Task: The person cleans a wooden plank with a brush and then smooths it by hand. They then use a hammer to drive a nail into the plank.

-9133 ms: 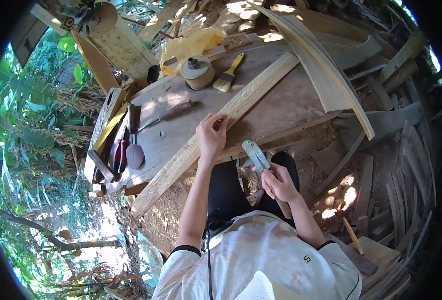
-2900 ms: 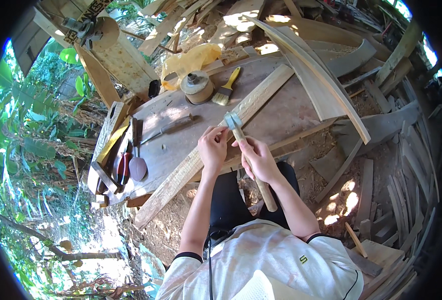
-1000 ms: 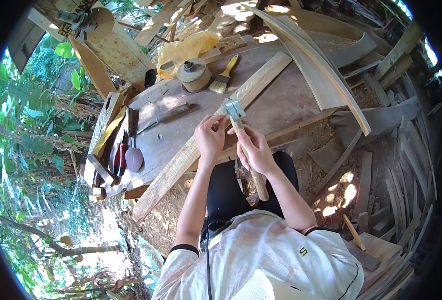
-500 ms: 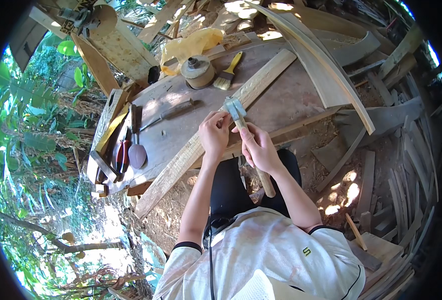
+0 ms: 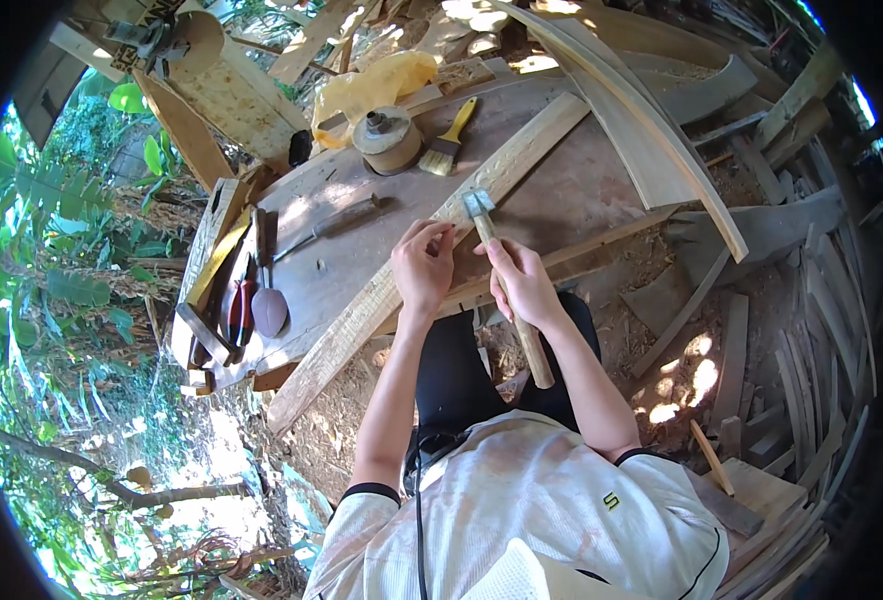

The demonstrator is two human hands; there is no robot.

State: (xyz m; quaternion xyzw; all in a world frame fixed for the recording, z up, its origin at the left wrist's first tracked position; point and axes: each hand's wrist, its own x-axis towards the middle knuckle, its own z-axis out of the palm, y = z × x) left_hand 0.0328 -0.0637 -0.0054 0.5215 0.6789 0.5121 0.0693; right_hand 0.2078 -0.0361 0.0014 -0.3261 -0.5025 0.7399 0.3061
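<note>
My right hand (image 5: 524, 283) grips the wooden handle of a hammer (image 5: 481, 206), its metal head raised just above a long pale plank (image 5: 362, 315) that lies slantwise across the workbench (image 5: 582, 200). My left hand (image 5: 422, 268) rests on the plank beside the hammer, fingertips pinched together on something too small to make out. The two hands are almost touching.
On the bench lie a yellow-handled brush (image 5: 449, 142), a round tin (image 5: 387, 140), a yellow plastic bag (image 5: 372, 85) and a chisel (image 5: 332, 222). More tools (image 5: 247, 300) sit at the bench's left edge. Curved boards (image 5: 652, 130) and wood offcuts pile up on the right; foliage lies left.
Nine seconds ago my right hand held the hammer low by my lap. It has since come up to the plank beside my left hand; over the last second both hands barely shift.
</note>
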